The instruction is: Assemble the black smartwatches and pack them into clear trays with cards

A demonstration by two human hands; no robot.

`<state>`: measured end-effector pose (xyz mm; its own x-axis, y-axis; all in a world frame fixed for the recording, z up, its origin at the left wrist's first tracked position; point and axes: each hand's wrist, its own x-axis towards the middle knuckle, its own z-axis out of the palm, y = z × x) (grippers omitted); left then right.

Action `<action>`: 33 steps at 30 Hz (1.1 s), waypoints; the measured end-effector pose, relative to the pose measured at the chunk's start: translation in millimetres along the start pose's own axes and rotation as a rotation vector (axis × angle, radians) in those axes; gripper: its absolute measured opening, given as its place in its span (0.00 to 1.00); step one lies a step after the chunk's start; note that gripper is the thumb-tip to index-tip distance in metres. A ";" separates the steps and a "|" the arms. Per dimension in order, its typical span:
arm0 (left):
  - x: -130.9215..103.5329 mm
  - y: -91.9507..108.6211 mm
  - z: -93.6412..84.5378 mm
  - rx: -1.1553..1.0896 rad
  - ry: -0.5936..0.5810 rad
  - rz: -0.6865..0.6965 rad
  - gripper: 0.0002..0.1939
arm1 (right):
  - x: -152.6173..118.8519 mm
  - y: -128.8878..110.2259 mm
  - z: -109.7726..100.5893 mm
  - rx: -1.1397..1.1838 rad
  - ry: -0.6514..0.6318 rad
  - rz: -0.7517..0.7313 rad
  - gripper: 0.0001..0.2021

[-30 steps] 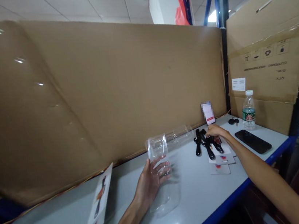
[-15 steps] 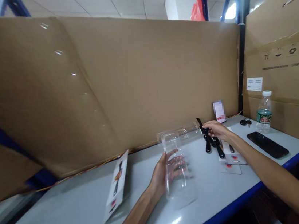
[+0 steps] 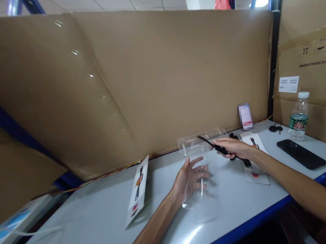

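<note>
My left hand (image 3: 187,181) grips a clear plastic blister shell (image 3: 203,208), its thumb at the near side and its fingers showing through the plastic. Just beyond it lies another clear plastic piece (image 3: 216,131); whether the two are joined I cannot tell. My right hand (image 3: 234,146) is closed around a black knife (image 3: 221,150), its thin blade pointing left towards the shell and its handle end showing below the hand. More black handles (image 3: 233,136) lie behind the right hand, partly hidden. Under the right wrist are white printed cards (image 3: 259,179).
A printed card (image 3: 138,193) stands tilted at the left. Along the right are a black phone (image 3: 301,154), a water bottle (image 3: 298,120), keys (image 3: 276,128) and an upright phone (image 3: 245,116). Cardboard (image 3: 174,72) walls the back of the table (image 3: 94,219).
My right hand has lifted the black knife from the group of black utensils and brought its blade left, close to the clear shell. My left hand still holds the shell. The view has shifted slightly.
</note>
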<state>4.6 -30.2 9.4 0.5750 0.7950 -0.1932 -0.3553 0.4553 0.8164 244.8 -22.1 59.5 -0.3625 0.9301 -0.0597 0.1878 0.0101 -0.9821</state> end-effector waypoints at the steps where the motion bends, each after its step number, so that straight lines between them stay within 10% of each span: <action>1: -0.6 1.2 -0.3 0.011 -0.016 -0.026 0.28 | -0.2 0.6 1.5 -0.152 0.042 -0.061 0.23; 5: -4.6 4.5 3.2 0.077 -0.066 -0.130 0.29 | -7.0 -3.8 16.4 -0.752 0.182 -0.380 0.27; 13: -0.9 -9.3 13.8 0.087 -0.159 -0.252 0.29 | -20.1 -18.9 60.0 -1.277 0.060 -0.492 0.14; 25: -3.6 -15.1 18.9 -0.003 -0.088 -0.204 0.21 | -5.1 -2.9 74.2 -1.126 0.060 -0.769 0.13; 33: -4.2 -10.7 24.1 -0.083 -0.010 -0.042 0.20 | 4.7 -1.2 11.3 -0.943 0.643 -0.836 0.12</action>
<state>23.8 -48.1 14.6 0.5975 0.7709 -0.2205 -0.3908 0.5201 0.7595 232.6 -21.9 58.4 -0.2438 0.5274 0.8139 0.7509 0.6337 -0.1857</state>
